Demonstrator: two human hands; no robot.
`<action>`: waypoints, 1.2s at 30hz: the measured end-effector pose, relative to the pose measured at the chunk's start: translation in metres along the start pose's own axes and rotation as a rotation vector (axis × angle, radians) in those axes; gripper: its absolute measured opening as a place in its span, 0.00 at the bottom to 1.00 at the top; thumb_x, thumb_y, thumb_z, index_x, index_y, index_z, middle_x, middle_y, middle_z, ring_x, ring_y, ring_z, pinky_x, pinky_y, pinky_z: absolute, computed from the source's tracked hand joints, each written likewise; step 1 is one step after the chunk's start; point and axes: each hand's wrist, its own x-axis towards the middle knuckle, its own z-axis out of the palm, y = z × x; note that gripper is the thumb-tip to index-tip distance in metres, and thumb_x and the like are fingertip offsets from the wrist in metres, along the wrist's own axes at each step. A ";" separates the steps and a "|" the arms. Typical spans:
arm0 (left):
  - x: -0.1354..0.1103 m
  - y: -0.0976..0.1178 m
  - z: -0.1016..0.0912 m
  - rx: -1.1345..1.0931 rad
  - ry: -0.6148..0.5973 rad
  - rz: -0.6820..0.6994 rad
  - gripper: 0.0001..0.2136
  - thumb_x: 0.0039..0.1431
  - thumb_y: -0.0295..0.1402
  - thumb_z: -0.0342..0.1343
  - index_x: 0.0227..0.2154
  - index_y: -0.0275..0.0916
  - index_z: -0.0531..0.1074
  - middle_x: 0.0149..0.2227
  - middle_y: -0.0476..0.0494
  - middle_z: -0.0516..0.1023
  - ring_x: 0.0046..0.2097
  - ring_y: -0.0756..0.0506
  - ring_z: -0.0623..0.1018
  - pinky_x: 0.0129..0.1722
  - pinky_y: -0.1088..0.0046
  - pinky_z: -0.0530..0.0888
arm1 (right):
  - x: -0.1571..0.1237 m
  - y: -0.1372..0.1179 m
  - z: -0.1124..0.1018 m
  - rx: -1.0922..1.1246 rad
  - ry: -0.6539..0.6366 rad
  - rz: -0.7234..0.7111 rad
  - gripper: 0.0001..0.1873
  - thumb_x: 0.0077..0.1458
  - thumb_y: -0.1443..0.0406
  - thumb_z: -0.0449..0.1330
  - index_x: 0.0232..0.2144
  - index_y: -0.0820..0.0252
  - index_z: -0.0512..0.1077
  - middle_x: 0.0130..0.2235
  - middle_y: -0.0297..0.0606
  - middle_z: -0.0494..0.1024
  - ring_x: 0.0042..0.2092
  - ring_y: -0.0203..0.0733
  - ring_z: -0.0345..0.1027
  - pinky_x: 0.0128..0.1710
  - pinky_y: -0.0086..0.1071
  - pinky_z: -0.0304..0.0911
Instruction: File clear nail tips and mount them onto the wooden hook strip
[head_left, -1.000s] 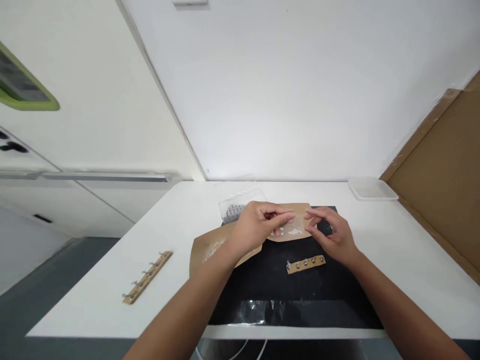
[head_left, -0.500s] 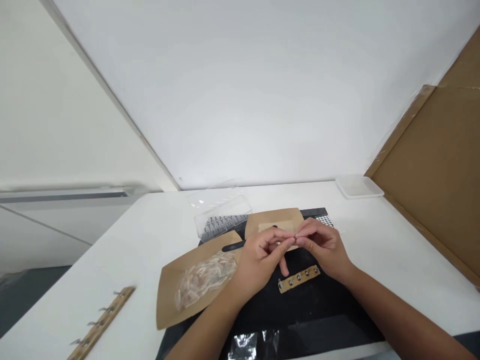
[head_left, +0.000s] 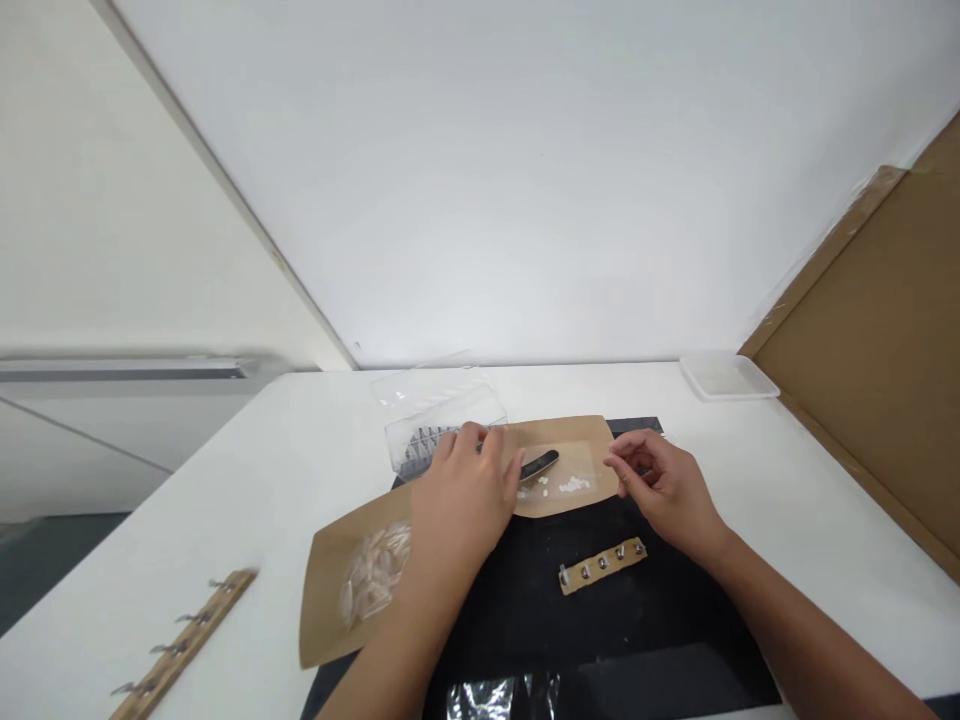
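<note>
Kraft tray (head_left: 323, 600) holds clear nail tips (head_left: 373, 578)

Soft, bright light is washing over the white wall (head_left: 480, 180) and counter (head_left: 810, 490), and shadows are looking faint. A shiny plastic sheet (head_left: 502, 697) is glaring nearby, the right hand (head_left: 664, 490) is looking sharp, and the picture is bending at its edges.

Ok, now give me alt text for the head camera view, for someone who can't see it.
A person's left hand is over a slim black tool on a kraft paper tray scattered with small white bits, with the right hand beside it. Below lie a black mat, a studded wooden strip, and a second kraft tray of clear pieces.
</note>
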 end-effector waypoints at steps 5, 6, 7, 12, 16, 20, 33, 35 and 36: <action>0.005 -0.033 -0.001 0.025 -0.204 -0.030 0.18 0.71 0.44 0.51 0.45 0.42 0.84 0.48 0.33 0.80 0.54 0.30 0.74 0.41 0.61 0.76 | 0.004 0.006 -0.002 -0.056 0.060 -0.030 0.13 0.69 0.53 0.61 0.48 0.52 0.78 0.37 0.39 0.81 0.29 0.41 0.74 0.25 0.34 0.72; 0.005 -0.037 0.000 0.013 -0.230 -0.026 0.18 0.70 0.44 0.52 0.45 0.42 0.85 0.47 0.33 0.80 0.54 0.30 0.73 0.41 0.61 0.76 | 0.004 0.006 -0.002 -0.068 0.054 -0.043 0.14 0.70 0.53 0.60 0.48 0.52 0.78 0.37 0.39 0.81 0.29 0.41 0.75 0.26 0.34 0.72; 0.006 -0.041 0.001 0.001 -0.252 -0.023 0.17 0.69 0.44 0.52 0.44 0.43 0.85 0.47 0.33 0.80 0.53 0.30 0.73 0.42 0.61 0.76 | 0.004 0.005 -0.002 -0.080 0.044 -0.053 0.14 0.70 0.53 0.60 0.49 0.51 0.78 0.37 0.39 0.81 0.30 0.41 0.75 0.26 0.34 0.72; 0.006 -0.047 0.005 -0.041 -0.300 0.019 0.14 0.66 0.38 0.54 0.37 0.44 0.86 0.43 0.34 0.80 0.49 0.31 0.73 0.44 0.59 0.75 | 0.002 0.000 -0.001 -0.117 0.041 -0.077 0.17 0.70 0.54 0.60 0.58 0.47 0.75 0.36 0.37 0.80 0.35 0.44 0.79 0.25 0.32 0.71; 0.007 -0.046 0.003 -0.060 -0.325 0.040 0.17 0.68 0.37 0.51 0.33 0.44 0.86 0.42 0.34 0.79 0.48 0.31 0.72 0.42 0.58 0.74 | 0.002 0.000 -0.001 -0.133 0.090 -0.098 0.13 0.72 0.54 0.58 0.48 0.48 0.80 0.38 0.39 0.82 0.38 0.46 0.79 0.30 0.35 0.75; 0.007 -0.042 -0.001 -0.098 -0.313 0.077 0.19 0.70 0.41 0.50 0.35 0.43 0.87 0.45 0.34 0.79 0.50 0.31 0.72 0.46 0.56 0.74 | 0.004 0.003 -0.001 -0.127 0.091 -0.089 0.13 0.72 0.54 0.59 0.50 0.48 0.79 0.40 0.40 0.82 0.41 0.47 0.78 0.32 0.37 0.76; 0.011 -0.037 0.001 -0.170 -0.349 0.217 0.09 0.67 0.33 0.56 0.37 0.39 0.81 0.45 0.36 0.80 0.51 0.33 0.74 0.50 0.57 0.73 | 0.006 0.007 -0.004 -0.187 0.024 -0.149 0.10 0.71 0.59 0.60 0.37 0.52 0.79 0.30 0.33 0.82 0.34 0.43 0.77 0.38 0.38 0.71; 0.011 -0.030 -0.004 -0.093 -0.351 0.251 0.08 0.69 0.30 0.54 0.37 0.39 0.79 0.43 0.37 0.81 0.49 0.33 0.75 0.50 0.56 0.72 | 0.006 0.009 -0.004 -0.238 -0.072 -0.157 0.10 0.71 0.60 0.61 0.35 0.53 0.77 0.30 0.32 0.82 0.34 0.43 0.78 0.39 0.37 0.71; 0.010 -0.025 -0.006 -0.067 -0.337 0.281 0.09 0.70 0.29 0.53 0.37 0.39 0.78 0.42 0.38 0.81 0.49 0.34 0.75 0.51 0.55 0.71 | 0.006 0.009 -0.003 -0.266 -0.100 -0.167 0.10 0.70 0.60 0.61 0.34 0.53 0.77 0.30 0.33 0.82 0.34 0.43 0.78 0.39 0.37 0.70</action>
